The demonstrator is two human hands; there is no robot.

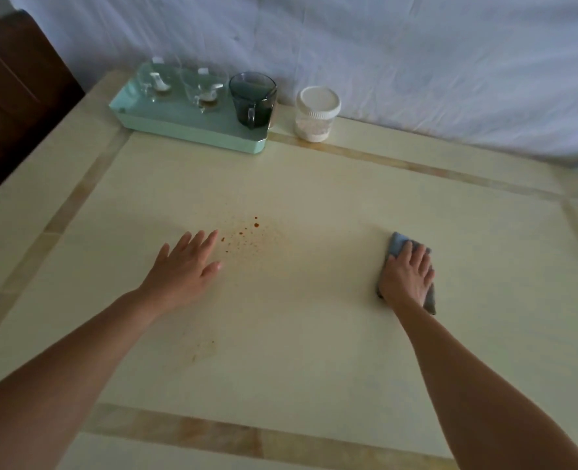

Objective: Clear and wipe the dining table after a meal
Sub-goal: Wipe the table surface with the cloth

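Note:
The cream dining table (pixel 314 334) fills the view. Reddish-brown sauce spots (pixel 247 234) speckle its middle, and a fainter brownish smear (pixel 204 351) lies nearer to me. My left hand (pixel 182 269) rests flat on the table with straight fingers, just left of the spots. My right hand (pixel 406 274) presses flat on a folded blue-grey cloth (pixel 396 244) at the right, well apart from the spots.
A mint-green tray (pixel 186 125) at the far left edge carries two clear glass cups (pixel 157 81) (pixel 206 91) and a dark glass mug (pixel 252 100). A white-lidded jar (pixel 317 113) stands beside it. White sheeting (pixel 382 62) hangs behind. Dark wooden furniture (pixel 12 106) stands at left.

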